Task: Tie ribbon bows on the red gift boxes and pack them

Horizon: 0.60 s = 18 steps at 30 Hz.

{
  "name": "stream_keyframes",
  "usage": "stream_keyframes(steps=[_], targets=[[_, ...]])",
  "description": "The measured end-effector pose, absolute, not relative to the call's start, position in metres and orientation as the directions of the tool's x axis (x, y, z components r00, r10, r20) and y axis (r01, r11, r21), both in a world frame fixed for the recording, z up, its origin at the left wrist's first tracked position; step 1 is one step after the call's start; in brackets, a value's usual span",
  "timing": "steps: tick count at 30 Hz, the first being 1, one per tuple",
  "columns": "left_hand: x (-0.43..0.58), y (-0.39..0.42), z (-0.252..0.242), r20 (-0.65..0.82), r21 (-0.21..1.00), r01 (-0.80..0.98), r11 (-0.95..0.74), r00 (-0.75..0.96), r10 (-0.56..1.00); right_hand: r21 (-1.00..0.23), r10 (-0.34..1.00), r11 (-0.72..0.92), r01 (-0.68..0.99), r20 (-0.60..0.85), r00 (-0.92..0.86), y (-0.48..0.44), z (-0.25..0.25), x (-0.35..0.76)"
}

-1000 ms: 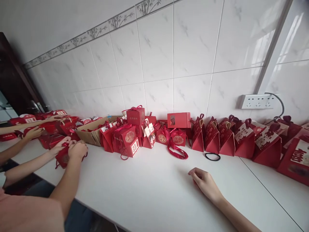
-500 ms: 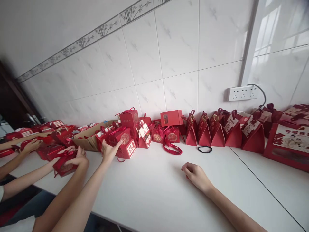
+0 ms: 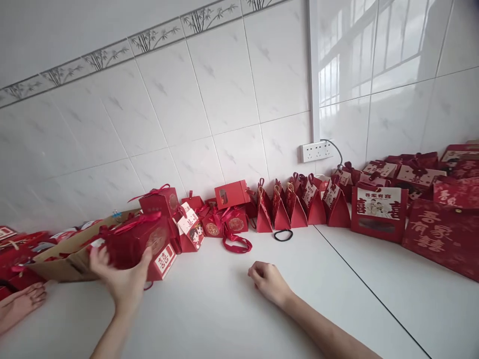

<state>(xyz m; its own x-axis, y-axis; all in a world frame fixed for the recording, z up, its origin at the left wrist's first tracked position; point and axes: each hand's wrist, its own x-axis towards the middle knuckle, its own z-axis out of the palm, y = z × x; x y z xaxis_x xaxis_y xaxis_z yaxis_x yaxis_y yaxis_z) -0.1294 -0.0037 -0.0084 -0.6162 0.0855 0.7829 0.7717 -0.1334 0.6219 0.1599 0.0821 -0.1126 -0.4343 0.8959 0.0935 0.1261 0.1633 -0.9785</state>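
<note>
My left hand (image 3: 121, 279) grips a dark red gift box (image 3: 136, 240) with a ribbon handle, thumb and fingers spread round its sides, lifting it just above the white counter (image 3: 224, 309). A smaller red box with a white label (image 3: 163, 259) sits right beside it. My right hand (image 3: 267, 282) rests on the counter with its fingers curled in loosely; whether anything is inside them I cannot make out. A red ribbon loop (image 3: 235, 243) lies ahead of that hand.
More red boxes (image 3: 232, 194) and triangular red bags (image 3: 295, 207) line the tiled wall. Large flat red bags (image 3: 441, 234) fill the right corner. A brown cardboard box (image 3: 67, 259) sits at left. Another person's hand (image 3: 22, 301) lies at far left. A black hair tie (image 3: 283, 235) and a wall socket (image 3: 316, 150) are nearby.
The view swung right. My left hand went from touching the dark red box to gripping and lifting it. My right hand stayed put.
</note>
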Motion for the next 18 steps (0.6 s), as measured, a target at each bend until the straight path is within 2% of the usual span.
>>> stream_keyframes(steps=[1,4,8,10,13,16,18], targets=[[-0.106,0.001,-0.008,0.801,0.597,0.778,-0.196,-0.591,0.097,-0.984,0.907,0.142,0.104,0.087,-0.413,0.082,-0.113,0.160],[-0.028,0.025,-0.014,0.846,0.533,0.753,-0.386,-0.463,0.264,-0.995,0.951,0.096,0.011,0.089,-0.298,0.085,-0.113,0.167],[0.049,0.062,-0.057,0.811,0.577,0.604,-0.549,-0.349,0.469,-0.976,0.984,0.172,-0.134,0.176,-0.017,0.102,-0.113,0.199],[0.068,0.070,-0.089,0.740,0.644,0.601,-0.474,-0.332,0.585,-0.963,0.975,0.214,-0.166,0.199,0.102,0.113,-0.114,0.219],[0.073,0.066,-0.124,0.493,0.710,0.660,-0.246,-0.217,0.843,-0.961,0.973,0.195,-0.197,0.165,0.159,0.126,-0.119,0.240],[0.063,0.056,-0.124,0.333,0.810,0.523,-0.265,-0.037,0.942,-0.963,0.986,0.138,-0.230,0.113,0.119,0.133,-0.124,0.243],[0.057,0.053,-0.113,0.315,0.867,0.420,-0.269,-0.043,0.948,-0.960,0.994,0.108,-0.259,0.100,0.042,0.135,-0.126,0.241]])
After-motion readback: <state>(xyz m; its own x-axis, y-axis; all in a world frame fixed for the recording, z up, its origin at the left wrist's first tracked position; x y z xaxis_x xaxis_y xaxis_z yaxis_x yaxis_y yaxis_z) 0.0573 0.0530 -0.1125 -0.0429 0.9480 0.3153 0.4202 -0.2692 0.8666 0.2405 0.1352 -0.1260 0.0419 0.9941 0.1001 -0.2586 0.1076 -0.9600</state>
